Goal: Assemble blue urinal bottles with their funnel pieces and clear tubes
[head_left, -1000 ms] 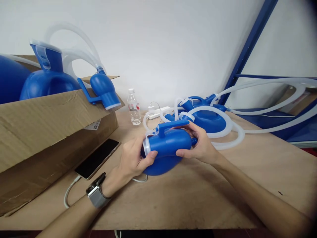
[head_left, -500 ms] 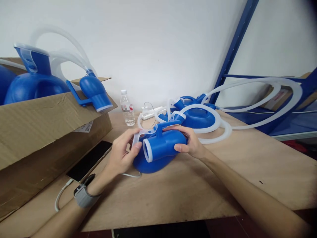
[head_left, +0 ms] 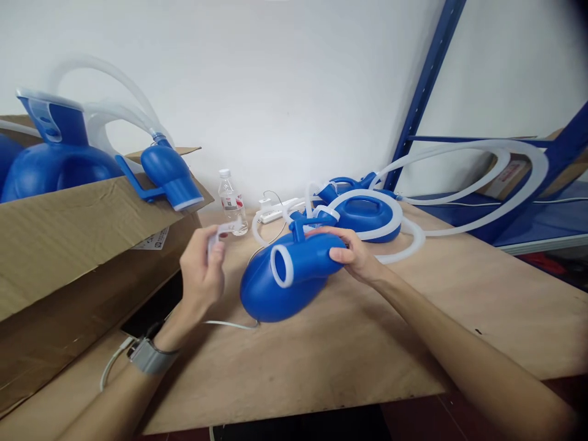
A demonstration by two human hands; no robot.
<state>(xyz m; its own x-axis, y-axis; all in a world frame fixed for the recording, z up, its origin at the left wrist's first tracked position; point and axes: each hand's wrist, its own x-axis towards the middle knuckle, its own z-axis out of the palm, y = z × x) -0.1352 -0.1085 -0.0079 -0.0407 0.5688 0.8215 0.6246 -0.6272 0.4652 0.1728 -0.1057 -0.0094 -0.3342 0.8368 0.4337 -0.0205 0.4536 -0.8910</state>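
Observation:
My left hand (head_left: pixel 202 266) is closed on a translucent white plastic cap with a strap (head_left: pixel 223 229), held up over the table beside the carton. My right hand (head_left: pixel 353 254) grips a blue urinal head (head_left: pixel 307 260), thumb on its near side and fingers behind. Its round, white-rimmed mouth points left towards me, and its handle (head_left: pixel 298 229) sticks up. Directly behind and under it lies a blue urinal bottle (head_left: pixel 264 297) on its side on the wooden table (head_left: pixel 285 367). Whether the head touches the bottle, I cannot tell.
Left stands an open carton (head_left: pixel 92 239) with blue urinal bottles (head_left: pixel 59 162); another head (head_left: pixel 169 171) hangs over its edge. A water bottle (head_left: pixel 232 205), power strip (head_left: pixel 278 211), phone (head_left: pixel 154 303), another blue bottle (head_left: pixel 367 214) and looped clear hoses (head_left: pixel 416 245) lie around.
My left hand has moved left, away from the blue urinal bottle, taking the translucent cap with it. My right hand keeps its grip on the head, whose mouth has turned a little more towards me.

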